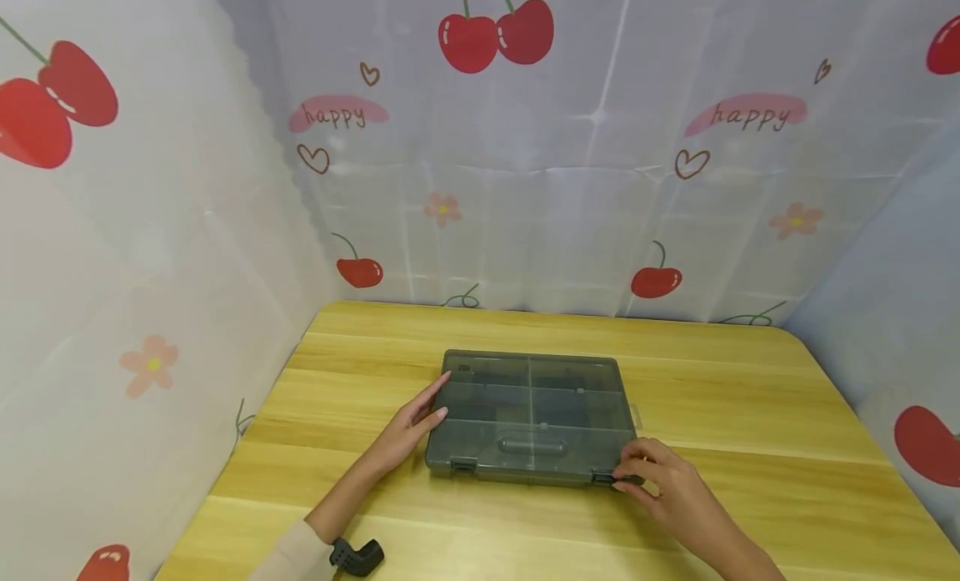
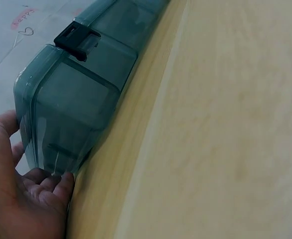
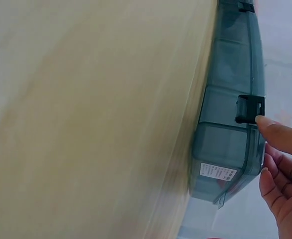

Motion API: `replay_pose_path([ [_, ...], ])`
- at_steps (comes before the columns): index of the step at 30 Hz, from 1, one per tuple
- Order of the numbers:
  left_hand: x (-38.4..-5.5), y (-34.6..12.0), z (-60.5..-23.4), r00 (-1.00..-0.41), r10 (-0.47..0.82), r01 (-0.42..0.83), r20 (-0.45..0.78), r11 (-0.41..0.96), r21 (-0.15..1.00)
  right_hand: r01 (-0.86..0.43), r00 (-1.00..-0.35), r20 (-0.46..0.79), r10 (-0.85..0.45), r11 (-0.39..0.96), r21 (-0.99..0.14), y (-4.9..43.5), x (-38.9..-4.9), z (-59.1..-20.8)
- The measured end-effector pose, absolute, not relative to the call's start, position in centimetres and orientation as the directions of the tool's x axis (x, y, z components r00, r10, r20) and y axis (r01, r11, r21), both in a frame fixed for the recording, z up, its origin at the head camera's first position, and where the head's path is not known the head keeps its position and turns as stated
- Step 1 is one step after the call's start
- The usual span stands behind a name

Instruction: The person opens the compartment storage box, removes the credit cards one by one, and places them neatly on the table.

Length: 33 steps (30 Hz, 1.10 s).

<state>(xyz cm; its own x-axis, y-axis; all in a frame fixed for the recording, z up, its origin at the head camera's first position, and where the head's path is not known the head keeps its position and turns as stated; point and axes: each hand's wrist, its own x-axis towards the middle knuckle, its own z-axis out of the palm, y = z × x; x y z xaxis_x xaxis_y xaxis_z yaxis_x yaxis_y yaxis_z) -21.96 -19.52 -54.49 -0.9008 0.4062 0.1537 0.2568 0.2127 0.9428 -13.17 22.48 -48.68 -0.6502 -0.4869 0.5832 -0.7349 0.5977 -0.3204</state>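
A translucent grey-green compartment box [image 1: 531, 398] lies flat on the table with its lid down. Black latches sit on its front edge, a left latch [image 1: 463, 464] and a right latch [image 1: 603, 478]. My left hand [image 1: 408, 431] rests along the box's left side, fingers extended and touching the wall. In the right wrist view, the thumb of my right hand [image 3: 285, 169] is at the near latch [image 3: 249, 108], while its other fingers curl at the box's corner. A white label [image 3: 218, 172] shows on the short side wall. Dark dividers show through the lid.
The box stands on a yellow wood-grain table [image 1: 360, 348]. A white curtain [image 1: 540, 231] printed with cherries surrounds the table at the back and sides. A black curved piece [image 1: 357, 557] is beside the left wrist, near the front edge of the view.
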Motion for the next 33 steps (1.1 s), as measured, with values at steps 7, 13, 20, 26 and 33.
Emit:
replay_pose_path([
  [7,-22.03,-19.51,-54.75,-0.908,0.396,0.239,0.139,0.215,0.947,-0.722,-0.663,0.584,-0.469,0.608,-0.331,22.36,-13.17,-48.91],
  [13,-22.04,-19.50,-54.75,-0.907,0.395,0.247,0.147,0.216,0.944,-0.713,-0.676,0.587,-0.446,0.599,-0.365,22.41,-13.15,-48.98],
  [20,-22.06,-19.50,-54.80,-0.907,0.397,0.242,0.137,0.228,0.943,-0.721,-0.669,0.588,-0.454,0.589,-0.365,22.44,-13.18,-48.64],
  [26,-22.11,-19.58,-54.68,-0.910,0.390,0.246,0.142,0.232,0.941,-0.727,-0.669,0.567,-0.481,0.585,-0.360,22.38,-13.05,-48.78],
  [33,-22.09,-19.73,-54.64,-0.913,0.388,0.236,0.129,0.244,0.941,-0.794,-0.574,0.604,-0.552,0.557,-0.246,22.38,-13.18,-48.80],
])
